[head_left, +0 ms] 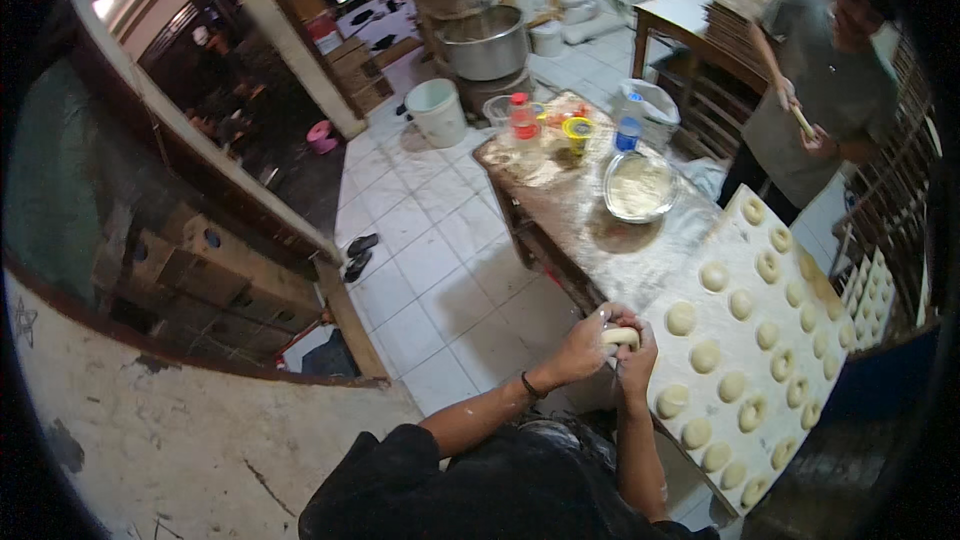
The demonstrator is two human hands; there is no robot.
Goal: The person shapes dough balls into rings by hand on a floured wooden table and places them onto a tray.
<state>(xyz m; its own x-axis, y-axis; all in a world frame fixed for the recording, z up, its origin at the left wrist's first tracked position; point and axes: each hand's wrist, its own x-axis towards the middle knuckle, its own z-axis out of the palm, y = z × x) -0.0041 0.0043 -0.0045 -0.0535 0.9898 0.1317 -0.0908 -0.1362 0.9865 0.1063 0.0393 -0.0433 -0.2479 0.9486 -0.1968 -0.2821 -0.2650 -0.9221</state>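
Between my two hands is a pale piece of dough point(620, 338), bent like a ring. My left hand point(585, 348) has its fingers curled round the left side of it, a dark band on the wrist. My right hand point(636, 362) grips the other side, fingertips meeting the left ones at the top. Just to the right lies a floured board point(722, 326) carrying rows of dough; several pieces are plain rounds, such as the dough round point(681, 317), and several have a hole, such as the dough ring point(752, 413).
Beyond my hands stands a floury wooden table point(590, 225) with a bowl of flour point(640, 188), a red-capped jar point(523, 120) and a blue-and-clear bottle point(628, 125). A co-worker point(820, 90) stands at far right holding dough. A mixer point(485, 40) and white bucket point(435, 112) are behind.
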